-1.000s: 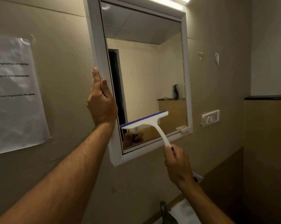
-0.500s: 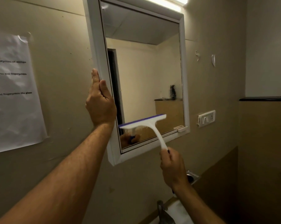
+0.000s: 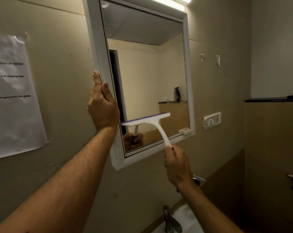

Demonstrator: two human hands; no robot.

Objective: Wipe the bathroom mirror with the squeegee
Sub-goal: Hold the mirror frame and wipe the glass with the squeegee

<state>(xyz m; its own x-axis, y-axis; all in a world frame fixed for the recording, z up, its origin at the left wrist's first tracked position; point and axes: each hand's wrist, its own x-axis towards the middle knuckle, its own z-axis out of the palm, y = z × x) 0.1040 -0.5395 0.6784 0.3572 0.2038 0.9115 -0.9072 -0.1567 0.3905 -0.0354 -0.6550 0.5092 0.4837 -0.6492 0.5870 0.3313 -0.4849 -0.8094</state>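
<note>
The wall (image 3: 61, 47) is a dull tan color. A white paper sheet (image 3: 12, 98) with blurry black words is stuck on it at the left. A long light (image 3: 172, 1) glows at the top. A white switch plate (image 3: 211, 121) sits on the wall to the right. Far right, a dark ledge (image 3: 273, 98) tops a brown panel. A metal tap (image 3: 170, 221) stands at the bottom over a white sink (image 3: 188, 219).
</note>
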